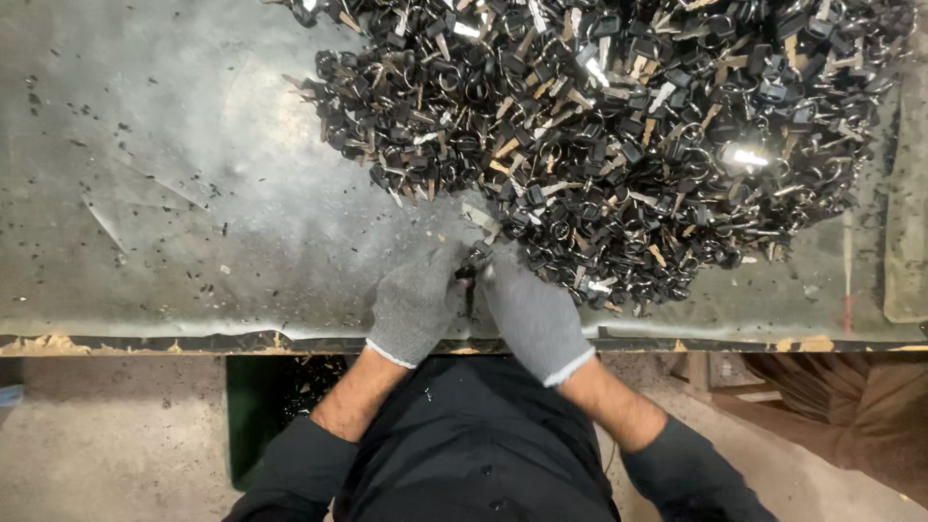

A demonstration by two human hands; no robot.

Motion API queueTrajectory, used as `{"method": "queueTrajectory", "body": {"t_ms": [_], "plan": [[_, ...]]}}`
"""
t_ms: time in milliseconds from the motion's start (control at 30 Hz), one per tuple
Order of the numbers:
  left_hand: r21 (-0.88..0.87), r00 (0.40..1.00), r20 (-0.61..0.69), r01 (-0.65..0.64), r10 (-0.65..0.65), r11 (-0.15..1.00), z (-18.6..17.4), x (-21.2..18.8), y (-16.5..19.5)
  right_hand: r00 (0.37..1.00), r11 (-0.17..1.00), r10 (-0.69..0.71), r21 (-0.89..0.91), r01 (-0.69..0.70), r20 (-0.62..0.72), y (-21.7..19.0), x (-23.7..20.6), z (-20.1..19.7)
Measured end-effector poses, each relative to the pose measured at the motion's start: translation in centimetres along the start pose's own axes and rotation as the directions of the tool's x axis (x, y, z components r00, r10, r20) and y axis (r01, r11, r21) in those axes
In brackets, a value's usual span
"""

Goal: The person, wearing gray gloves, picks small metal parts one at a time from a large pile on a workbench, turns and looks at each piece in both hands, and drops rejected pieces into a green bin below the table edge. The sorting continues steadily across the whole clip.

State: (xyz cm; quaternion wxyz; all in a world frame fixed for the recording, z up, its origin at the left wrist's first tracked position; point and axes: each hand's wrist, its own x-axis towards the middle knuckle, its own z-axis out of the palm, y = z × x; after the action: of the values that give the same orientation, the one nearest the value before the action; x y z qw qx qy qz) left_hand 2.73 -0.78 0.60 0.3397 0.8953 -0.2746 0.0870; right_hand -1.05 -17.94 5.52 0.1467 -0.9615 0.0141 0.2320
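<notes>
Both pinched on one small black-headed key (469,275) between them, left hand (416,304) and right hand (535,317) in grey knit gloves, fingertips meeting just in from the near edge of the table (174,193). Key just beside the near fringe of a big heap of black-headed keys (619,135) spread over the far right part of the surface. Dark specks scattered across the bare left side.
</notes>
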Motion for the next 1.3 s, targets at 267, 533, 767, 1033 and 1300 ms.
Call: {"method": "queueTrajectory", "body": {"t_ms": [267,533,767,1033,1300], "plan": [[0.071,0.995,0.066,0.064,-0.068,0.995,-0.4,-0.4,2.3,0.959,0.972,-0.235,-0.042,0.232,-0.159,0.2,-0.1,0.4],[0.224,0.995,0.073,0.052,-0.07,0.973,-1.0,-0.9,1.9,0.952,0.968,-0.198,0.106,0.227,-0.232,1.0,0.1,0.5],[0.042,0.999,0.014,0.031,-0.032,0.999,-0.7,-1.1,1.1,0.925,0.938,-0.287,-0.267,0.22,-0.247,0.2,-1.9,1.2],[0.028,1.0,0.018,-0.012,0.012,1.0,-0.7,-1.5,1.4,0.973,0.967,-0.198,0.137,0.213,-0.117,0.3,-0.3,0.2],[0.115,0.999,0.033,0.032,-0.036,0.993,-0.1,-1.5,2.0,0.99,0.992,-0.098,0.07,0.105,-0.102,0.1,-0.2,-0.2]]}}
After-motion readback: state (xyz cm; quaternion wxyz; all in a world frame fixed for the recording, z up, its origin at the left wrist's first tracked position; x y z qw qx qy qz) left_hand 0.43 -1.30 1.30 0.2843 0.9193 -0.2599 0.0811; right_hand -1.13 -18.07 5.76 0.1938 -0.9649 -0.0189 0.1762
